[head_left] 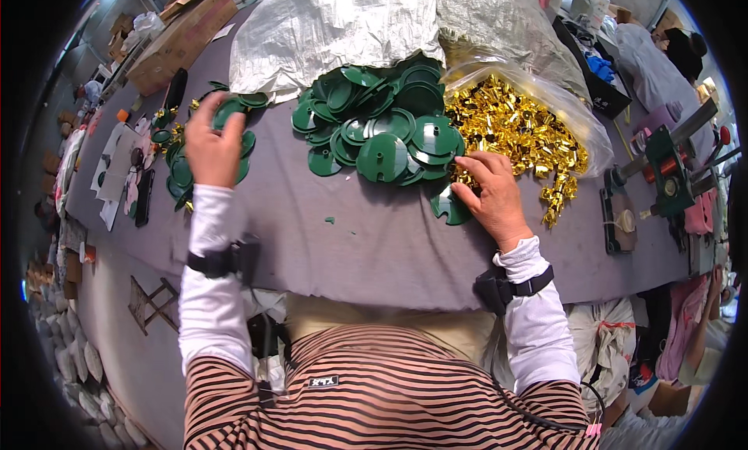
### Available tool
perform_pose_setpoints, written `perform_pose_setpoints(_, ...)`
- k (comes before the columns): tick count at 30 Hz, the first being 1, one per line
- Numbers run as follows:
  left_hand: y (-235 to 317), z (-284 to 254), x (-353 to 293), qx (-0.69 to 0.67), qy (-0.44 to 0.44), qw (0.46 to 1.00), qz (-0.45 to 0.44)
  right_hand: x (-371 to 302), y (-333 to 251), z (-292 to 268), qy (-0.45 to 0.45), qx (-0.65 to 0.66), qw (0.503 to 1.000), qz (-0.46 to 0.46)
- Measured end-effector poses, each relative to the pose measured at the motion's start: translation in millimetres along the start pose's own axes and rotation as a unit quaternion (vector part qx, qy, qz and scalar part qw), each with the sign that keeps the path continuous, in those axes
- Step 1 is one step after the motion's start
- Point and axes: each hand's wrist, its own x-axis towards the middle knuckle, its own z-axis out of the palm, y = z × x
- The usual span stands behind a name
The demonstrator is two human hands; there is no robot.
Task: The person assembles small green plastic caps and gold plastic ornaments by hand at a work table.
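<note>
Thin green plastic discs (382,157), some with a small hole and a notch, lie heaped at the middle of the table. At the heap's right edge is my right hand (494,197), thumb and fingers apart, by a notched disc (449,207) hanging off the heap. Gold shiny foil pieces (506,119) spill from a clear plastic bag just beyond that hand. My left hand (213,150), slightly blurred, is over a smaller group of green discs (181,172) on the left. Between its thumb and fingers is a green disc (228,113).
White woven sacks (335,37) lie across the table's far side. A green metal hand press (666,173) stands at the right edge. At the left are a dark phone-like object (144,198) and papers (118,165), with a cardboard box (181,41) behind. Green scraps (329,220) dot the grey cloth.
</note>
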Motion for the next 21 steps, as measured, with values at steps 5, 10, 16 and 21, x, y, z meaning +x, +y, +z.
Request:
perform_pose_setpoints(5,88.0,57.9,-88.5,-0.179,-0.182,0.967,0.005,-14.0,-0.3,-6.8,-0.031,0.008,0.997,0.072)
perform_pose_setpoints(10,110.8,100.4,-111.4,-0.128,-0.199,0.970,0.058,-18.9,5.2,-0.8,-0.021,0.045,0.995,0.088)
perform_pose_setpoints(16,113.3,80.7,-125.1,-0.271,-0.339,0.896,-0.090,-17.7,0.3,0.1,0.052,0.193,0.968,0.151)
perform_pose_setpoints(21,153.3,87.3,-111.8,-0.511,-0.371,0.700,-0.335,-15.2,2.3,-3.7,0.031,0.286,0.935,0.207)
